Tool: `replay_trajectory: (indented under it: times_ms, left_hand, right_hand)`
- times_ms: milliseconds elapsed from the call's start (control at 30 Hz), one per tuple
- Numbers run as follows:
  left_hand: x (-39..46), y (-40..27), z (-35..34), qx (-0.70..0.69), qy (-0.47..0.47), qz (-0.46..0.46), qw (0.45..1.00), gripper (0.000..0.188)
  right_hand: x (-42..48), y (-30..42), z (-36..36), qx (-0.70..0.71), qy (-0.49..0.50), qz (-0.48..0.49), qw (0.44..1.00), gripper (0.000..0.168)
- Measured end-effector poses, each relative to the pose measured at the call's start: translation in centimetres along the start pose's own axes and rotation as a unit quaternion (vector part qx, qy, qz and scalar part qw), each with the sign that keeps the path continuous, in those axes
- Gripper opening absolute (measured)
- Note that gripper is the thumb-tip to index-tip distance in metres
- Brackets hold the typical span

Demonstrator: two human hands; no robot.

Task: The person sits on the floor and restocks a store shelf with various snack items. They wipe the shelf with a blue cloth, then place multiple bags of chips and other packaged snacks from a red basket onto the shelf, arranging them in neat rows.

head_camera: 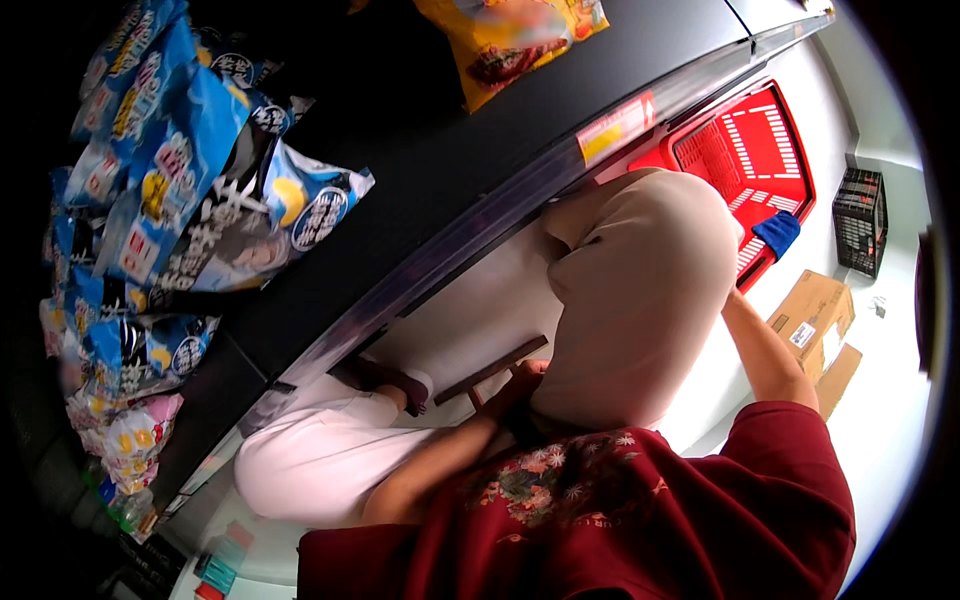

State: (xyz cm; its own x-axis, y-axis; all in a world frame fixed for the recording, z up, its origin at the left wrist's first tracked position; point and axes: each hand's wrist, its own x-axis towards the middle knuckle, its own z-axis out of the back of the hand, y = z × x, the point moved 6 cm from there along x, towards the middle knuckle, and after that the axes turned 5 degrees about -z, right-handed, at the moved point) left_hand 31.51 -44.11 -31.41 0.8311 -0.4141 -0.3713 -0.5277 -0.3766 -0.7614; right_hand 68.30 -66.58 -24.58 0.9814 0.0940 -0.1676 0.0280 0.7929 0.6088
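Note:
My left hand [529,373] is low between my legs, close to a dark wooden bar [491,370] that looks like part of a small stool; shadow hides most of its fingers. My right forearm [761,341] reaches behind my raised right knee, which hides the hand. Beyond that knee stands a red plastic shopping basket [787,150], with a blue cloth item [778,234] over its rim. Before me, the black shelf [420,187] carries a pile of blue snack bags [217,217] at left and a yellow-orange snack bag [525,45] at the top.
A clear price rail [465,217] with a red and yellow tag [616,129] runs along the shelf's front edge. At right are a black crate [861,221] and a cardboard box [810,319]. Smaller pink bags [142,442] lie at the shelf's lower left.

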Motion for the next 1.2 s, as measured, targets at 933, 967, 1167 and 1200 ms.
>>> replay_trajectory:
  times_ms: [933,967,1167,1200]
  left_hand:
    - [11.7,8.0,2.2,0.063,-0.156,-0.02,0.986,0.026]
    - [11.6,7.7,2.2,0.048,-0.163,-0.005,0.985,0.026]
    - [9.1,4.0,-0.2,0.036,-0.123,-0.026,0.991,0.024]
    - [8.6,3.6,-0.5,0.028,-0.12,-0.025,0.992,0.024]
  right_hand:
    - [-2.2,3.5,0.3,-0.176,0.069,0.075,0.979,0.041]
    - [-1.6,3.6,0.4,-0.183,0.074,0.069,0.978,0.04]
    - [2.2,2.8,2.0,-0.228,0.117,0.003,0.966,0.039]
    - [2.5,2.7,2.5,-0.208,0.112,-0.006,0.972,0.039]
